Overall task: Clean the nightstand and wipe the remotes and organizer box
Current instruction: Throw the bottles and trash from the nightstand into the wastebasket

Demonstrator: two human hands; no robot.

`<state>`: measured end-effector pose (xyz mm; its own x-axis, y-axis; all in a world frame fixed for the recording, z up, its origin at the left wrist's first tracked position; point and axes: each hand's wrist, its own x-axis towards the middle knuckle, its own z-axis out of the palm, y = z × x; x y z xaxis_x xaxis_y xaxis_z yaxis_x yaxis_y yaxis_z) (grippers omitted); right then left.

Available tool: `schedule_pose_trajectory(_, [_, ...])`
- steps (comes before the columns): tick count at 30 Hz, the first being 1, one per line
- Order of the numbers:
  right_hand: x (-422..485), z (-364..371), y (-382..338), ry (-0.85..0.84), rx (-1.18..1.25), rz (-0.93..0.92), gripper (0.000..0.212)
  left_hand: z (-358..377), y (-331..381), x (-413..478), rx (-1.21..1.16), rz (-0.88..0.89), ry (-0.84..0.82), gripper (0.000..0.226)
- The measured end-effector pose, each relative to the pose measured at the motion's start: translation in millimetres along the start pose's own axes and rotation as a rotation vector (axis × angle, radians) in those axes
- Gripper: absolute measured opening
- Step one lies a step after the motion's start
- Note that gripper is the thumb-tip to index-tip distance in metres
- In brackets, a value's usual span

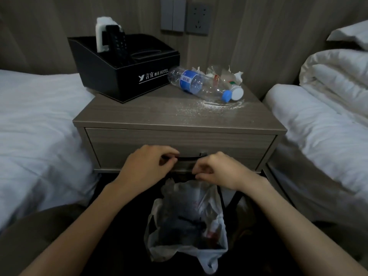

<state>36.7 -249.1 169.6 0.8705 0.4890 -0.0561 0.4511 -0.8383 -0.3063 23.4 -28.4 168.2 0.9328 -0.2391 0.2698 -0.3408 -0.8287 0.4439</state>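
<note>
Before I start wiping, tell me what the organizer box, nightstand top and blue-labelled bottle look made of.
Organizer box: probably black faux leather, matte, with pale stitching along its edges. Nightstand top: wood-grain laminate or veneer, satin, grey-brown streaks. Bottle: clear thin plastic, glossy, see-through.

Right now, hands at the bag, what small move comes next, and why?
Probably release the right hand and lift the blue-labelled bottle into the dark bag that it and the left hand seem to pinch open. That bottle, a white-capped bottle and crumpled tissue lie on the nightstand beside white grains, so litter should go before wiping.
</note>
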Motion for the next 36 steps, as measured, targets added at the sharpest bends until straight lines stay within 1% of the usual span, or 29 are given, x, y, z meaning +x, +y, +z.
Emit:
schedule_pose_trajectory(3, [-2.1, -35.1, -3.4, 0.177, 0.225, -0.074, 0.012, -21.5, 0.0, 5.3, -0.205, 0.03, 0.186, 0.02])
schedule_pose_trajectory(5, [-5.6, -59.8, -6.8, 0.294, 0.379, -0.119, 0.013, -34.4, 4.8, 16.1, -0.329, 0.022, 0.268, 0.014])
schedule_pose_trajectory(7, [-4.9, -81.4, -4.3, 0.414, 0.466, -0.146, 0.016, -45.8, 11.9, 33.6, -0.397, 0.012, 0.334, 0.015])
schedule_pose_trajectory(11, [14.1, -101.4, 23.4, 0.697, 0.418, -0.068, 0.016, -56.2, 25.3, 73.3, -0.411, 0.032, 0.384, 0.022])
schedule_pose_trajectory(14, [35.1, -104.9, 44.7, 0.81, 0.26, 0.036, 0.021, -50.9, 32.7, 101.4, -0.331, 0.079, 0.398, 0.032])
schedule_pose_trajectory(16, [47.9, -104.0, 54.7, 0.816, 0.144, 0.092, 0.029, -45.0, 32.0, 119.8, -0.206, 0.107, 0.391, 0.043])
schedule_pose_trajectory(18, [57.0, -102.0, 61.0, 0.787, 0.061, 0.136, 0.038, -41.5, 30.0, 134.8, -0.076, 0.11, 0.352, 0.053])
schedule_pose_trajectory(20, [64.6, -100.0, 66.8, 0.789, 0.022, 0.166, 0.045, -39.6, 28.3, 146.7, -0.015, 0.126, 0.32, 0.06])
schedule_pose_trajectory(22, [71.8, -99.1, 72.0, 0.787, 0.087, 0.189, 0.05, -36.5, 26.6, 154.9, 0.001, 0.152, 0.31, 0.064])
schedule_pose_trajectory(24, [78.3, -98.9, 75.6, 0.752, 0.141, 0.195, 0.054, -33.0, 24.4, 160.6, -0.005, 0.164, 0.305, 0.068])
schedule_pose_trajectory(28, [83.1, -102.4, 77.1, 0.684, 0.07, 0.189, 0.059, -30.1, 19.3, 166.0, -0.031, 0.153, 0.254, 0.076])
schedule_pose_trajectory(30, [83.6, -102.3, 76.9, 0.674, 0.026, 0.198, 0.055, -32.3, 19.7, 166.5, -0.068, 0.156, 0.26, 0.078])
schedule_pose_trajectory(32, [83.9, -102.4, 75.7, 0.724, 0.032, 0.177, 0.046, -35.3, 21.8, 165.6, -0.087, 0.161, 0.279, 0.08])
schedule_pose_trajectory(34, [81.7, -106.7, 71.5, 0.81, 0.11, 0.124, 0.036, -38.0, 26.4, 163.5, -0.075, 0.163, 0.287, 0.084])
schedule_pose_trajectory(36, [76.9, -115.2, 64.1, 0.883, 0.239, 0.054, 0.029, -40.7, 32.0, 161.0, -0.049, 0.169, 0.289, 0.089])
